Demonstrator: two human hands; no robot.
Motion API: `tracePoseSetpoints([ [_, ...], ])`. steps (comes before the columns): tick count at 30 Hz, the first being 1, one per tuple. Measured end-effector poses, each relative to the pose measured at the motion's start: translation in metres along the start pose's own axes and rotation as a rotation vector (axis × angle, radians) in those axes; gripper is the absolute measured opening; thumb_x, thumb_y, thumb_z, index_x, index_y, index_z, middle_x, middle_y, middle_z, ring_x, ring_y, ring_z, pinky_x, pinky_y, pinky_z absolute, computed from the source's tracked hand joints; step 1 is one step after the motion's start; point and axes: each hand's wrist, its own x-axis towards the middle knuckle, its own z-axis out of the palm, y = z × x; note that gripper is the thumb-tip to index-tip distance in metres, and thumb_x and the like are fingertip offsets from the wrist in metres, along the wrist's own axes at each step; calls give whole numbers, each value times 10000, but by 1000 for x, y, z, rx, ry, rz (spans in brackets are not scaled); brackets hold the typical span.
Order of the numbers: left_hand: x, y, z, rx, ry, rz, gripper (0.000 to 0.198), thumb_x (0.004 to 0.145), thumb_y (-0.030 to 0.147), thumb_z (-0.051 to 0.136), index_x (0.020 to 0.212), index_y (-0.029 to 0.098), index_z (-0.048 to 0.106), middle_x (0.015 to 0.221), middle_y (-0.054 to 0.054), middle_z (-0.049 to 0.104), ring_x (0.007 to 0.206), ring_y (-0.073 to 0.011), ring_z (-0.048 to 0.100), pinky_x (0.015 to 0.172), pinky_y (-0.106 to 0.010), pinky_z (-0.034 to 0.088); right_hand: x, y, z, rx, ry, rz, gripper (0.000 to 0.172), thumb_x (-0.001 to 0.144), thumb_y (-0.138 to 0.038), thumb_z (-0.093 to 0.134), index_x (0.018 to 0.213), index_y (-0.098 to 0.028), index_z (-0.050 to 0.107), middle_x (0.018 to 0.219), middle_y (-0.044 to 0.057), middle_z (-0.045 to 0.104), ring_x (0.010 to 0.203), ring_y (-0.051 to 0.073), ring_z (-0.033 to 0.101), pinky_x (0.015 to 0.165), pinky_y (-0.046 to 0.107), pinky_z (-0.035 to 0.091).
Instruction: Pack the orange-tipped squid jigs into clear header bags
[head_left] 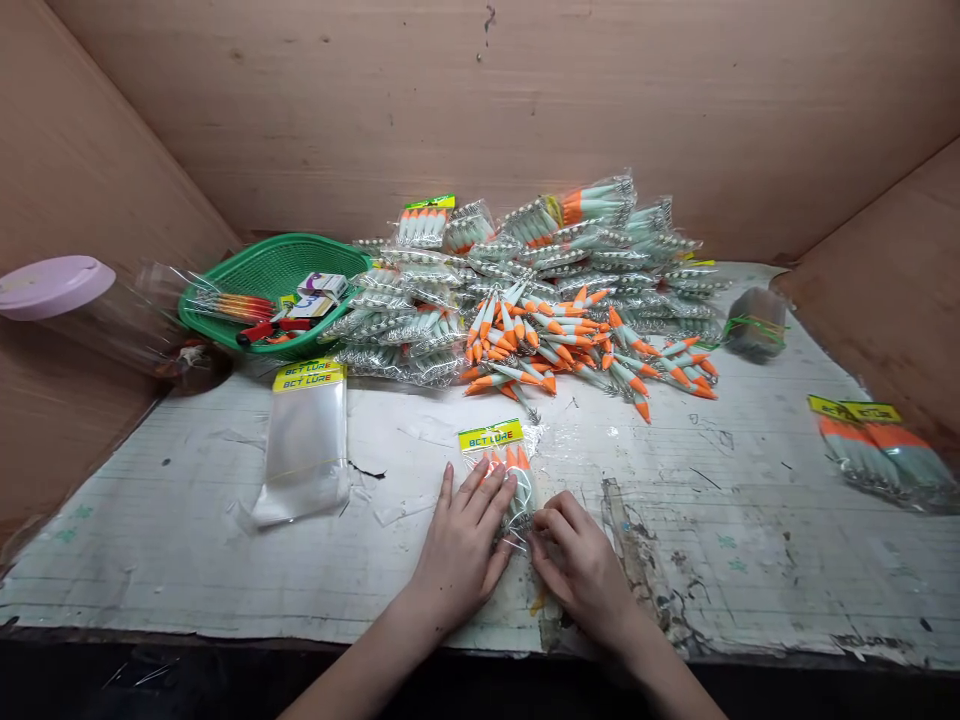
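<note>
A clear plastic bag of fishing lures (524,466) lies in front of me, its yellow header (490,437) printed "BCT LURE" pointing away. Inside it are several white lures with orange ends. My left hand (466,535) rests flat over the bag, fingers stretched out and pressing on it. At the bag's near right corner my right hand (579,560) is closed, its fingertips pinching the plastic edge. Beyond the bag lies a heap of loose orange and white lures (564,335). Left of my hands is a stack of flat clear bags (306,432) with yellow headers.
Filled lure bags (420,335) are piled along the back. A green basket (262,250) at left holds small boxes and red-handled pliers. A jar with a pink lid (60,285) stands far left. Packed bags (889,455) lie at right, near a dark bundle (756,325).
</note>
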Motion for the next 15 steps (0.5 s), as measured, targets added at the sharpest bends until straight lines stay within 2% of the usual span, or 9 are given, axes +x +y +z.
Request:
tracePoseSetpoints([
  [4,4,5,5,29,39,-33,589,841,288,534,1401,182,382,1430,-161,433,1375,-342,286,1119,-623,114,0,5,-3,-7,-49,-34,168,822,-77,422,874,-204,519,811,28,503,704,151,527,608,271,470],
  [8,7,9,9,10,86,-71,563,827,181,493,1380,197,386,1399,-158,450,1375,-327,282,1113,-627,137,1,4,-5,-49,-37,-40,133,846,-100,424,862,-201,509,811,33,506,694,154,526,607,276,462],
  [12,6,9,9,14,50,-78,598,797,119,471,1380,188,360,1403,-162,418,1384,-323,252,1104,-655,90,1,1,-4,-54,-50,-19,66,876,-149,447,892,-198,487,830,37,511,719,160,525,627,289,458],
  [15,6,10,8,24,41,-90,646,772,86,458,1397,188,330,1392,-159,417,1382,-319,247,1102,-660,66,1,-1,0,-54,-1,11,18,879,-196,486,868,-199,472,798,25,507,718,163,515,626,286,443],
])
